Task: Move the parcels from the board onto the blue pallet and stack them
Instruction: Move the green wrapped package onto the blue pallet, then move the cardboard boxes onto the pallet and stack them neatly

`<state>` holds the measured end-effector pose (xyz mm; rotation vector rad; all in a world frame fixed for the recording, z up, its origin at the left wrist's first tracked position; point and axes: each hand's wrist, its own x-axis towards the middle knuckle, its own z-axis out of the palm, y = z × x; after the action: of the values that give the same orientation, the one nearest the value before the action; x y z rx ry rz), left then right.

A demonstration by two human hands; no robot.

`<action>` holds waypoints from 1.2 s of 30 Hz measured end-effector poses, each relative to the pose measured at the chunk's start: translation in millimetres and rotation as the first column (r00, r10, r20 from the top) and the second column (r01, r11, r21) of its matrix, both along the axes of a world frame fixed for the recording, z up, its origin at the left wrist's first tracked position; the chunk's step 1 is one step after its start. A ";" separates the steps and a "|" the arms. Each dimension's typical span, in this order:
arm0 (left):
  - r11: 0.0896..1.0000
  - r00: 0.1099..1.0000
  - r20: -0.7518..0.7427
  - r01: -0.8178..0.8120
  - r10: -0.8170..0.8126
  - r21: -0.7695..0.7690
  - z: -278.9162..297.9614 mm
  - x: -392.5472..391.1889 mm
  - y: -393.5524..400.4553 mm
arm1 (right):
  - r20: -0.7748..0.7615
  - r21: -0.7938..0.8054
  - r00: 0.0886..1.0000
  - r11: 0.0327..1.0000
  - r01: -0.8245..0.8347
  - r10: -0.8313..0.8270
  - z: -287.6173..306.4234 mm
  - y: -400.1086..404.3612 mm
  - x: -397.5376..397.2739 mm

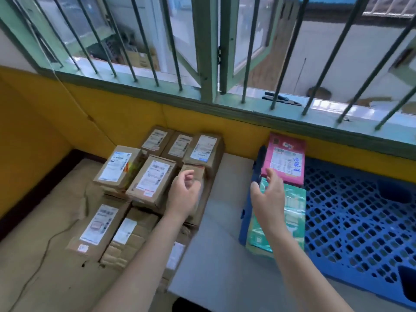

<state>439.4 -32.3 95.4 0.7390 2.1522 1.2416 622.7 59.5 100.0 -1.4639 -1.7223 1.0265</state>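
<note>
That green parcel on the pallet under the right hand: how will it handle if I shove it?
The green parcel looks film-wrapped and glossy, so probably slippery. It lies flat, so it is unlikely to tip. The blue pallet is an open grid, so an edge may snag.

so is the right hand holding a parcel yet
No, the right hand is open and empty, hovering over the green parcel on the blue pallet.
</note>
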 end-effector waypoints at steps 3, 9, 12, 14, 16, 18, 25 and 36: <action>0.999 0.998 0.054 -0.026 0.027 -0.022 -6.4 -52.2 3.5 | -0.012 -0.096 0.995 0.991 -0.096 0.095 -8.3 15.8 -74.4; 0.991 0.996 0.074 0.065 -0.057 -0.115 -51.7 -128.5 58.8 | 0.042 -0.317 0.993 0.944 -0.088 0.107 -59.0 73.5 -173.6; 0.969 0.991 0.028 0.135 -0.132 -0.209 -74.8 -148.4 98.9 | 0.058 -0.404 0.995 0.913 -0.052 0.083 -83.9 102.3 -202.7; 0.933 0.981 0.057 0.194 -0.186 -0.301 -86.4 -154.2 124.9 | 0.062 -0.453 0.997 0.891 -0.020 0.054 -99.2 115.8 -214.6; 0.880 0.973 0.114 0.232 -0.203 -0.414 -93.9 -157.4 146.5 | 0.061 -0.493 0.998 0.870 0.002 0.032 -107.9 122.3 -222.1; 0.847 0.975 0.138 0.218 -0.173 -0.484 -94.2 -156.9 159.8 | 0.038 -0.525 0.999 0.851 0.010 0.012 -108.5 123.8 -225.3; 0.940 0.994 -0.021 0.092 -0.105 -0.328 -38.4 -113.6 160.8 | -0.156 -0.418 0.987 0.908 -0.021 -0.049 -38.6 128.1 -182.1; 0.972 0.968 -0.129 0.224 -0.214 0.065 42.9 88.0 191.8 | -0.259 -0.259 0.937 0.952 0.165 -0.234 36.4 143.3 42.5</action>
<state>527.4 159.6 138.3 1.0806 2.0585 1.1966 665.1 202.8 136.4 -1.5115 -1.2521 1.2917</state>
